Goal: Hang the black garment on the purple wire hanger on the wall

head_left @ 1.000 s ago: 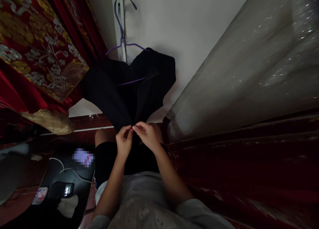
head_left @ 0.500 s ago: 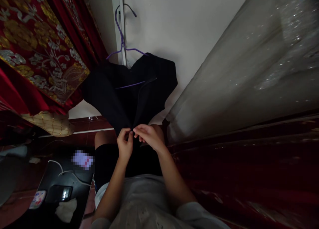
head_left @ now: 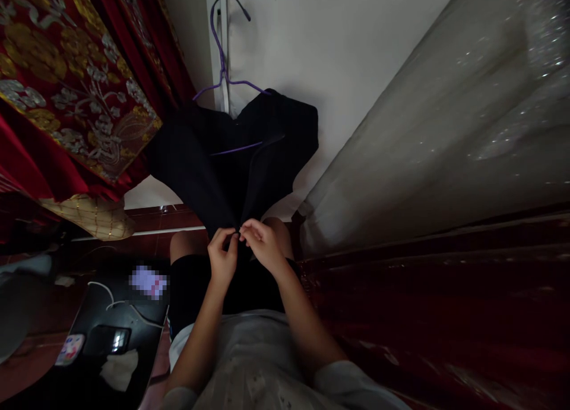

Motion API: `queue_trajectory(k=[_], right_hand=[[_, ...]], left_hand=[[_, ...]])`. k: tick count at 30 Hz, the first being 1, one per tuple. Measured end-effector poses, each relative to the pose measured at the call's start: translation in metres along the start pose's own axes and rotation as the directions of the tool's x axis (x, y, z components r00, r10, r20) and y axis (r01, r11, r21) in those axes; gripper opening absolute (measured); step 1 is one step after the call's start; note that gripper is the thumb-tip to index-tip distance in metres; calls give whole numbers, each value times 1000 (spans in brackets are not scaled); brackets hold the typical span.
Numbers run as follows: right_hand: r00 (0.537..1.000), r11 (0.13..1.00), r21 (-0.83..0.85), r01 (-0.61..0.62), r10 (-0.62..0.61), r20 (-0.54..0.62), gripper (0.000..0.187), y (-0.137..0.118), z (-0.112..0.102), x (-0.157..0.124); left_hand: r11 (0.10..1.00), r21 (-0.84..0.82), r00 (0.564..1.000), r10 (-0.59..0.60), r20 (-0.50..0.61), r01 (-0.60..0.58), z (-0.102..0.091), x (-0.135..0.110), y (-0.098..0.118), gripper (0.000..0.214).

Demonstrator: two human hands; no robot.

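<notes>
A black garment [head_left: 222, 160] hangs on a purple hanger [head_left: 222, 71] against the white wall, and its lower part comes down to my lap. My left hand [head_left: 222, 256] and my right hand [head_left: 262, 246] meet at the front opening of the garment. Both pinch its edges together with closed fingers. What lies between the fingertips is too small and dark to make out.
Red and gold patterned fabric [head_left: 66, 83] hangs at the left. A pale glittery cloth [head_left: 445, 131] drapes at the right over dark red fabric [head_left: 445, 315]. At lower left a black surface [head_left: 102, 362] carries a phone [head_left: 109, 340], a white cable and a crumpled tissue.
My hands stay pinched together on the garment's front. They dipped slightly, then rose again. The view shifted a little.
</notes>
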State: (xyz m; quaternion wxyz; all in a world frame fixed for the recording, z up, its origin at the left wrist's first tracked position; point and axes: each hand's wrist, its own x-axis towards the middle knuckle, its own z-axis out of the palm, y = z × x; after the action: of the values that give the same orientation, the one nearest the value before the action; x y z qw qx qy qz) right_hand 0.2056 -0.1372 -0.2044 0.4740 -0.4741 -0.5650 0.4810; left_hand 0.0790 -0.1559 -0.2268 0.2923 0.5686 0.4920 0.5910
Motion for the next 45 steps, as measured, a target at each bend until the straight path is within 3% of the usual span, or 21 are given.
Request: queue_trajectory(k=[7, 14, 18, 22, 26, 30, 35, 38, 40, 42, 45], right_hand=[[991, 975, 177, -135, 129, 47, 35, -1, 5, 2], [997, 996, 63, -67, 69, -23, 27, -1, 7, 2], [995, 994, 73, -75, 70, 65, 18, -8, 4, 3], [972, 965, 172, -201, 175, 156, 21, -14, 0, 4], [973, 949, 213, -233, 225, 61, 24, -19, -5, 12], [984, 946, 275, -172, 178, 1, 25, -50, -10, 45], [979, 940, 320, 117, -55, -196, 17, -131, -14, 119], [961, 930, 315, 190, -109, -256, 19, -163, -14, 143], [958, 928, 293, 232, -165, -236, 22, -165, -14, 144], [955, 927, 260, 271, -225, -194, 25, -158, -14, 137], [954, 931, 225, 288, -258, -153, 27, -149, -15, 125]], left_hand=[[995, 70, 998, 68, 7, -68, -1, -1, 6, 12], [988, 113, 994, 108, 2, -107, -5, 1, 5, 12], [989, 110, 995, 98, -4, -97, -6, 2, 4, 12], [991, 108, 996, 86, -10, -85, -6, 2, 2, 13], [992, 107, 997, 69, 27, -71, -4, 2, -2, 13], [985, 133, 994, 101, 42, -106, 0, 6, -5, 12], [962, 201, 982, 168, 83, -182, 11, 15, -14, 17], [941, 262, 963, 157, 218, -213, 9, 32, -17, 20], [927, 294, 941, 141, 307, -235, 1, 54, -7, 19], [913, 287, 923, 185, 336, -288, -9, 85, 17, 16], [863, 190, 873, 419, 250, -469, -20, 139, 69, 29]])
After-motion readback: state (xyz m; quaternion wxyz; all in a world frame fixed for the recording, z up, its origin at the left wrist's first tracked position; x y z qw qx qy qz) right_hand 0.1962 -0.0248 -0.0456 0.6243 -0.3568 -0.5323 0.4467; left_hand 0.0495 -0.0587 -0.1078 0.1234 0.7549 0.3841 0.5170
